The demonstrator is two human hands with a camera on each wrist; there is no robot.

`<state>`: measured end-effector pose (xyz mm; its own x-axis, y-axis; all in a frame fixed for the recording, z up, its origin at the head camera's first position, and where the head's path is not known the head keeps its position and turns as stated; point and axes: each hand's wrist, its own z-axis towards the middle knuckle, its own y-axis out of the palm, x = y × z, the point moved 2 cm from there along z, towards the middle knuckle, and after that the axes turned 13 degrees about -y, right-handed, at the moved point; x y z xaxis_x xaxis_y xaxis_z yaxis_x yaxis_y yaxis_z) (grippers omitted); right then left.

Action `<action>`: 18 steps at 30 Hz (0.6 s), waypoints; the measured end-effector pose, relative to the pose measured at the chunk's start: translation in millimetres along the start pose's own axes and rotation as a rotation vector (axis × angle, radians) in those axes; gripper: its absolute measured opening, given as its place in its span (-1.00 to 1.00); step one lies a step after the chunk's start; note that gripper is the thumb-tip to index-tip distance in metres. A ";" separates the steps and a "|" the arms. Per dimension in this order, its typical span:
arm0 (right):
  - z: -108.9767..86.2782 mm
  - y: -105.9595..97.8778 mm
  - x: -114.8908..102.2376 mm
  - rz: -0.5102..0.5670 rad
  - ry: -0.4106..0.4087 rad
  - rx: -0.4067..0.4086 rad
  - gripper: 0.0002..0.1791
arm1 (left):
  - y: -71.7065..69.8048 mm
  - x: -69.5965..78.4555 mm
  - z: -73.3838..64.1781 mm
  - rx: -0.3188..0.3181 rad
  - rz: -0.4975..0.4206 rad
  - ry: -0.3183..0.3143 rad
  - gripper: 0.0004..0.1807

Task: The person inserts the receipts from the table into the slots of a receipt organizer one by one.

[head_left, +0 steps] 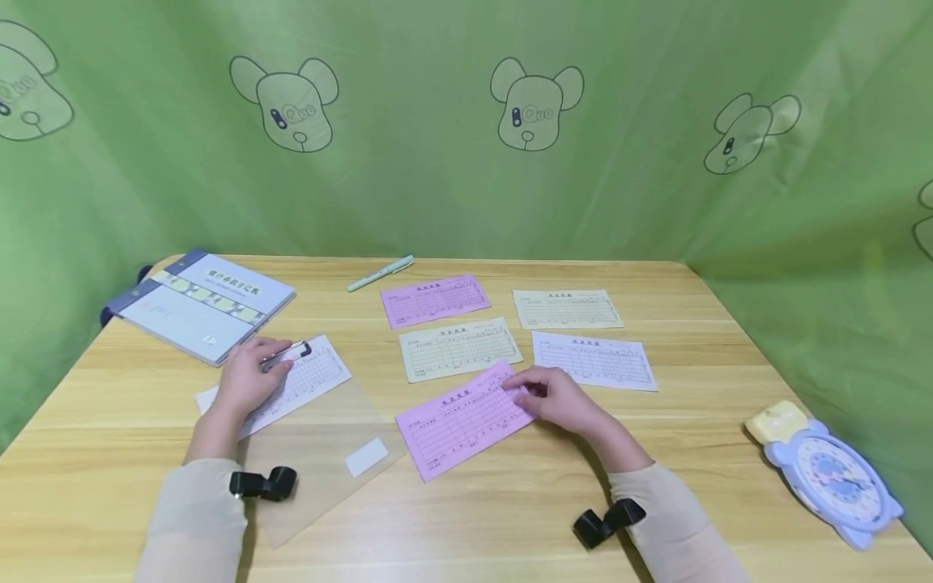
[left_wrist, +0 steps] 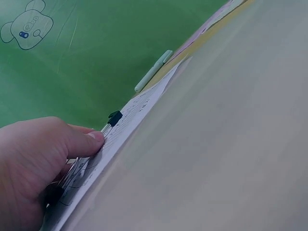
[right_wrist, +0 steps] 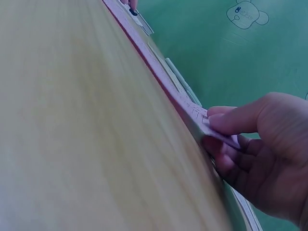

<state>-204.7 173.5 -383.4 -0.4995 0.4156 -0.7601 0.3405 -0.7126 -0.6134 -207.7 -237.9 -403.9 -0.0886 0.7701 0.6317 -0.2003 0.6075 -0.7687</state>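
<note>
My left hand (head_left: 251,376) grips the metal clip (left_wrist: 107,131) with black ends on a see-through clipboard (head_left: 313,478). A white printed form (head_left: 321,374) lies on that board under the clip, partly hidden by the hand. In the left wrist view the thumb presses on the metal bar. My right hand (head_left: 561,398) pinches the right end of a pink printed form (head_left: 466,421) between thumb and fingers. The right wrist view shows this pink form (right_wrist: 190,109) bent up a little at the pinched end.
Behind the hands lie another pink form (head_left: 436,301), two pale green forms (head_left: 461,350) and a white form (head_left: 594,361). A mint pen (head_left: 381,274) lies near the back edge. The blue notebook (head_left: 197,312) is at left, the toy clock (head_left: 834,478) at right.
</note>
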 end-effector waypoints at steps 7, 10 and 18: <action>-0.8 -4.2 9.8 0.126 0.067 -0.029 -0.72 | -0.3 1.6 -0.4 -0.004 0.019 -0.007 -0.64; -2.6 -9.1 12.0 0.248 0.113 -0.027 -0.68 | 0.5 1.4 -0.1 -0.013 0.033 -0.019 -0.63; -1.7 -21.0 11.6 0.365 0.094 0.052 -0.72 | -0.4 1.2 1.0 -0.015 0.049 -0.018 -0.63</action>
<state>-216.3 194.2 -379.7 -0.2769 0.1775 -0.9444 0.4404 -0.8501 -0.2889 -208.7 -237.4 -402.7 -0.1156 0.7953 0.5951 -0.1805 0.5723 -0.7999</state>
